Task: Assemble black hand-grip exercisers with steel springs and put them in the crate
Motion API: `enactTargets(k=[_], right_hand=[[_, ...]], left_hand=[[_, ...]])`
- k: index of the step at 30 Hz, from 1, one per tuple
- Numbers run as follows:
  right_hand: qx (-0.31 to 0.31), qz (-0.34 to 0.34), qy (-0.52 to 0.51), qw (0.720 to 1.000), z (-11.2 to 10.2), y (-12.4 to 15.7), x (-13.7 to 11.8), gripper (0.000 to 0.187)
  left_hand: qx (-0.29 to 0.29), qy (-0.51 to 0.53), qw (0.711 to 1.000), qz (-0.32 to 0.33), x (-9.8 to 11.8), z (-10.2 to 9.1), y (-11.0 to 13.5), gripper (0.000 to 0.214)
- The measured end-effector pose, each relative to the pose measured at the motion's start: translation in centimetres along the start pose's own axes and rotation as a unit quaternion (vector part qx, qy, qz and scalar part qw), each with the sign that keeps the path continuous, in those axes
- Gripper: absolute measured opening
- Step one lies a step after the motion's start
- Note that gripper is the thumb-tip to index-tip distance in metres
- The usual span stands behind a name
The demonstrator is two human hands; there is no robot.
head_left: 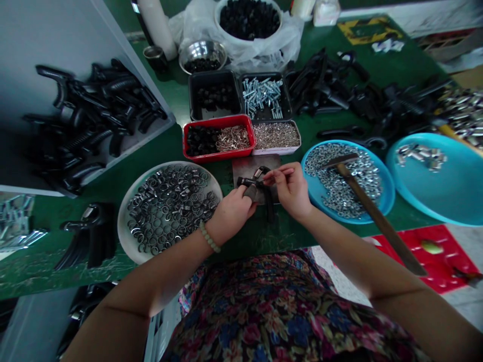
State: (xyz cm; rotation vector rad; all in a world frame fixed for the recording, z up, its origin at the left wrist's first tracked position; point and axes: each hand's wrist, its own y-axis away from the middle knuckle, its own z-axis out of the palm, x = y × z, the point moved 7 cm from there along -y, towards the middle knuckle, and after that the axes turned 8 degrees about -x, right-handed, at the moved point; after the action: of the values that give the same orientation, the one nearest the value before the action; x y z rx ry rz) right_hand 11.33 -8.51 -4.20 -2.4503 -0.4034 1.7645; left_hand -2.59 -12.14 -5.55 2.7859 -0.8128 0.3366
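My left hand (232, 213), with a bead bracelet at the wrist, is closed round a black handle-like part (269, 205) and has it over a small metal plate (241, 165). A shiny coil or threaded piece shows near the part's top. From the other side my right hand (292, 193) reaches in, thumb and fingertips pinched together at the part. Whatever lies between those fingertips is too small to make out. Just beyond the plate stand a red tray (217, 157) of black pieces and small pins, and a white tray (279, 150) of tiny metal pieces.
A bowl of metal rings (124, 226) sits left. At right, a hammer (372, 206) lies across a blue basin (390, 193) of small metal parts; another blue basin (449, 196) adjoins it. A grey bin (158, 125) holds black handles. Black trays (215, 116) stand behind.
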Motion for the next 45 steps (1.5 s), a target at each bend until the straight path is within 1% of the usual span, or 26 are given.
enactTargets(k=[4,6,7,9,11,13,14,15,16,17,19,21,24,26,28,29,30,32,33,35,37,39,40,42,45], right_hand=[[-0.027,-0.004,0.083,0.996,0.6,0.0,-0.8,0.013],[-0.051,0.002,0.117,0.992,1.1,-0.9,-1.1,0.014],[-0.062,0.008,0.118,0.991,1.3,-1.7,-1.1,0.015],[-0.089,0.041,0.080,0.992,1.6,-3.8,-0.7,0.019],[-0.145,0.117,0.002,0.982,2.2,-5.6,0.6,0.024],[-0.225,0.204,-0.086,0.949,3.0,-6.4,1.8,0.028],[-0.255,0.232,-0.124,0.930,3.1,-6.4,2.2,0.029],[-0.266,0.245,-0.153,0.920,2.9,-6.3,2.3,0.031],[-0.254,0.243,-0.170,0.920,2.3,-6.1,2.4,0.031],[-0.223,0.231,-0.178,0.930,1.5,-6.0,2.4,0.031],[-0.135,0.189,-0.164,0.959,-0.4,-5.2,2.3,0.032],[-0.077,0.134,-0.133,0.979,-1.5,-3.9,1.7,0.031],[-0.060,0.060,-0.093,0.992,-1.3,-1.9,0.2,0.026],[-0.068,0.038,-0.091,0.993,-0.6,-1.0,-0.7,0.024],[-0.073,0.033,-0.112,0.991,-0.1,-0.6,-1.4,0.024],[-0.059,0.032,-0.125,0.990,-0.2,-0.6,-1.6,0.025],[-0.032,0.030,-0.135,0.990,-0.5,-0.7,-1.7,0.025],[0.022,0.021,-0.130,0.991,-1.4,-0.9,-1.6,0.023],[0.028,0.016,-0.113,0.993,-1.5,-1.1,-1.5,0.022],[-0.009,0.009,-0.063,0.998,-1.0,-1.5,-1.2,0.021],[-0.051,0.009,-0.020,0.998,-0.2,-1.6,-0.7,0.021],[-0.059,0.009,-0.003,0.998,0.1,-1.6,-0.3,0.021],[-0.057,0.008,0.000,0.998,0.2,-1.6,-0.2,0.021],[-0.057,0.003,0.008,0.998,0.2,-1.6,-0.2,0.020],[-0.065,-0.004,0.022,0.998,0.3,-1.4,-0.3,0.018]], left_hand=[[-0.006,-0.001,1.000,0.002,0.0,0.1,-0.1,0.023],[-0.007,-0.004,1.000,0.001,0.0,0.1,-0.1,0.024],[-0.008,-0.007,1.000,-0.002,0.1,0.0,-0.1,0.025],[-0.010,-0.017,1.000,-0.011,0.1,-0.2,-0.2,0.026],[-0.011,-0.028,0.999,-0.013,0.1,-0.3,-0.2,0.029],[-0.007,-0.035,0.999,-0.011,0.2,-0.4,-0.1,0.032],[-0.003,-0.036,0.999,-0.009,0.2,-0.5,0.0,0.033],[0.000,-0.035,0.999,-0.008,0.2,-0.5,0.0,0.034],[0.002,-0.032,0.999,-0.008,0.2,-0.6,0.1,0.033],[0.001,-0.027,1.000,-0.007,0.1,-0.6,0.1,0.031],[-0.003,-0.013,1.000,-0.008,-0.1,-0.6,0.1,0.028],[0.002,0.008,1.000,-0.021,-0.4,-0.9,-0.1,0.031],[0.014,0.047,0.998,-0.045,-0.9,-1.3,-0.9,0.038],[0.011,0.085,0.995,-0.048,-1.0,-1.2,-1.7,0.033],[0.013,0.131,0.991,-0.039,-1.0,-1.2,-2.1,0.027],[0.019,0.148,0.988,-0.036,-1.1,-1.3,-2.2,0.026],[0.026,0.158,0.987,-0.036,-1.2,-1.3,-2.1,0.026],[0.030,0.146,0.988,-0.039,-1.3,-1.5,-1.5,0.030],[0.023,0.128,0.991,-0.037,-1.2,-1.4,-1.1,0.034],[0.012,0.092,0.995,-0.020,-0.8,-1.4,-0.4,0.041],[0.031,0.069,0.997,-0.005,-0.5,-1.7,0.2,0.040],[0.062,0.057,0.996,-0.002,-0.4,-2.0,0.4,0.036],[0.068,0.053,0.996,-0.005,-0.4,-2.0,0.4,0.037],[0.052,0.047,0.997,-0.010,-0.5,-1.4,0.2,0.039],[0.014,0.044,0.999,-0.014,-0.6,-0.6,-0.2,0.034]])
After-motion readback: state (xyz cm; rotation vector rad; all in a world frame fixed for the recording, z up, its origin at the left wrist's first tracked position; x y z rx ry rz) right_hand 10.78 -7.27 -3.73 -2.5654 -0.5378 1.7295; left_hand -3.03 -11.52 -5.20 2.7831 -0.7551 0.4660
